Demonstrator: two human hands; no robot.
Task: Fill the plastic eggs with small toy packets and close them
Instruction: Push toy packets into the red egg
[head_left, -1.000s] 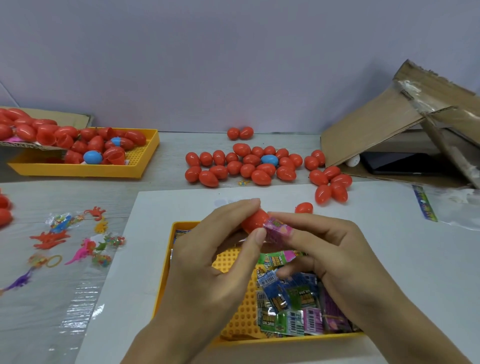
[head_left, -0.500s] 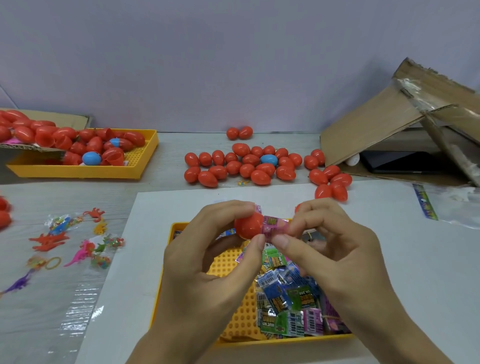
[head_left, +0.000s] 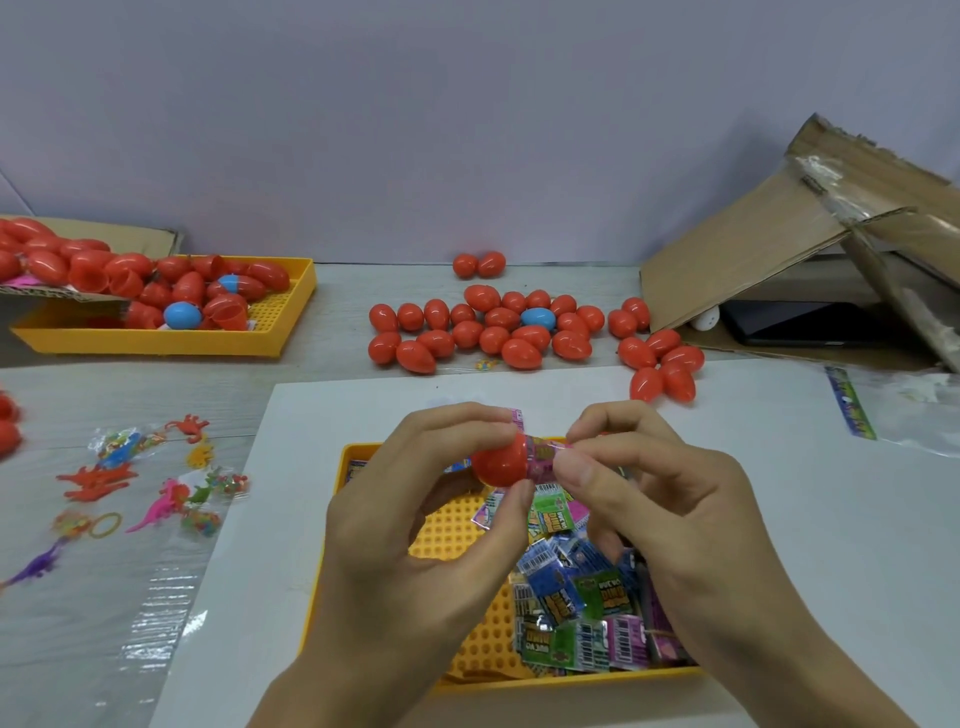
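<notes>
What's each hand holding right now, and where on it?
Left hand grips the red egg half round its closed end. Right hand pinches the pink packet at the end sticking out of the egg's open side.

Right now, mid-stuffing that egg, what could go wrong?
1. The pink foil toy packet sticks out of the red plastic egg half held by the left hand; closing now could pinch it in the seam.
2. The right hand only pinches the packet's end, so it may slip and drop into the yellow perforated tray below.
</notes>
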